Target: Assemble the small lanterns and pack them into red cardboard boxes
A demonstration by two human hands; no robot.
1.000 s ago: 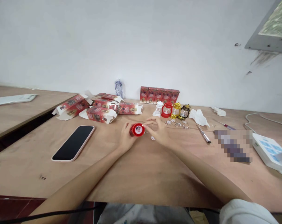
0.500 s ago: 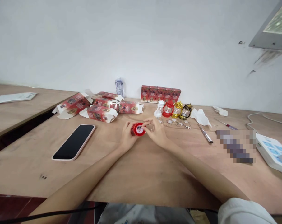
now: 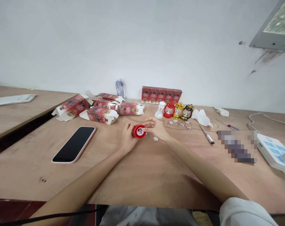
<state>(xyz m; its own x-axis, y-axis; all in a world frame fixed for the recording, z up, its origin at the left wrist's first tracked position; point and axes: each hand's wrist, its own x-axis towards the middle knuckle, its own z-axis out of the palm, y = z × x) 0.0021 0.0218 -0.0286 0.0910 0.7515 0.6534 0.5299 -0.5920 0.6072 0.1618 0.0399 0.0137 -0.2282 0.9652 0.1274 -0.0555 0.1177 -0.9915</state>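
Right hand edged nearer one lantern (red).

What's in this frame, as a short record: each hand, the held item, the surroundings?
Left hand: holds red toy lantern on its side, base toward camera
Right hand: fingertips at the lantern's base; grip unclear
Behind: four small lanterns, upright red boxes
Left: phone, opened boxes
Surface: wooden table

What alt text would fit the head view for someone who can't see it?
The left hand grips a red lantern on its side while the right hand fingers its base, at a wooden table. Phone at left; red boxes and four lanterns behind.
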